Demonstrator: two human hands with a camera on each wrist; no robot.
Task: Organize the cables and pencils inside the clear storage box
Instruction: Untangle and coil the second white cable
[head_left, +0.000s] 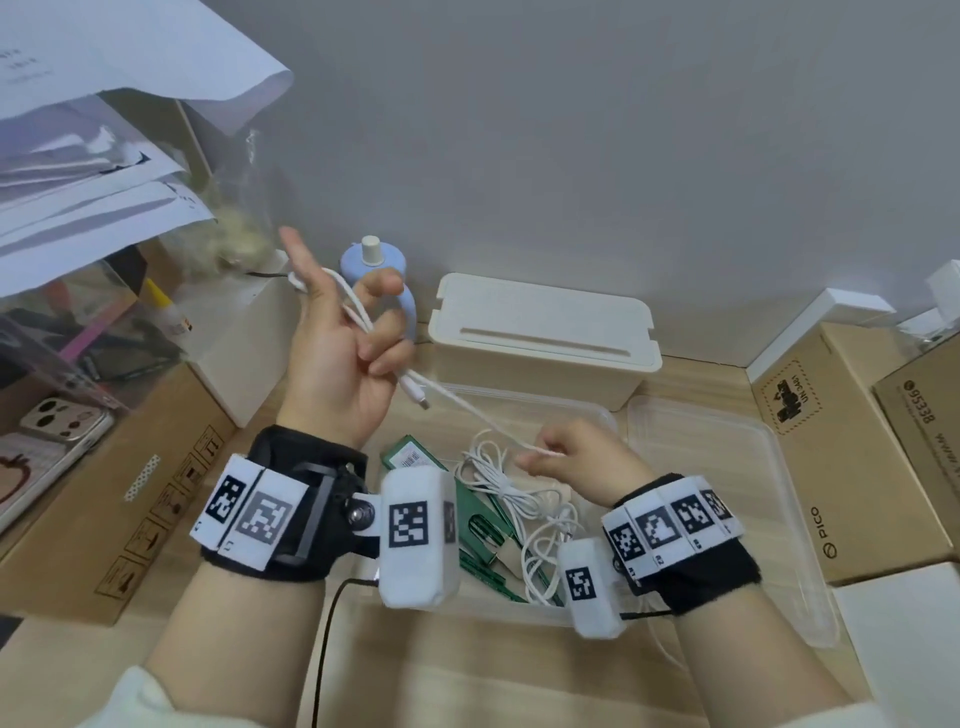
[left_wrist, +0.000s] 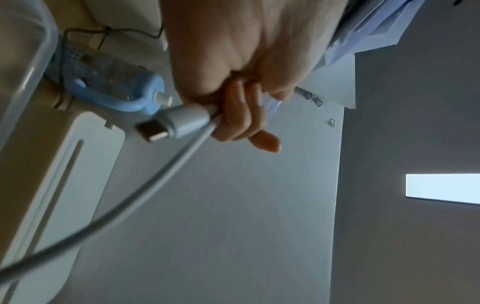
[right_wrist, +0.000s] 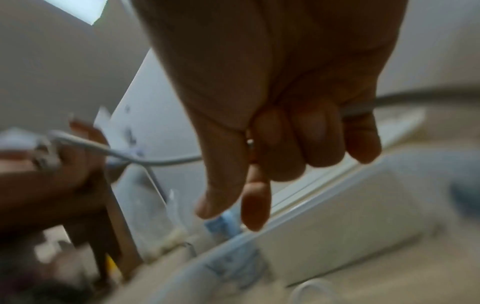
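Observation:
My left hand (head_left: 348, 332) is raised above the clear storage box (head_left: 597, 410) and grips a white cable (head_left: 457, 405) near its plug (left_wrist: 166, 123), with a loop running over the palm. My right hand (head_left: 566, 457) is lower, over the box, and holds the same cable (right_wrist: 166, 162) pulled taut between the two hands. Inside the box lie tangled white cables (head_left: 514, 499) on top of green pencils (head_left: 480, 519) and a green packet (head_left: 410, 457). The wrist bands hide the box's near side.
The clear lid (head_left: 737, 493) lies right of the box. A cream lidded box (head_left: 540, 332) and a blue bottle (head_left: 371, 262) stand behind. Cardboard boxes (head_left: 862, 441) flank the right, another carton (head_left: 119, 483) and stacked papers (head_left: 88, 156) the left.

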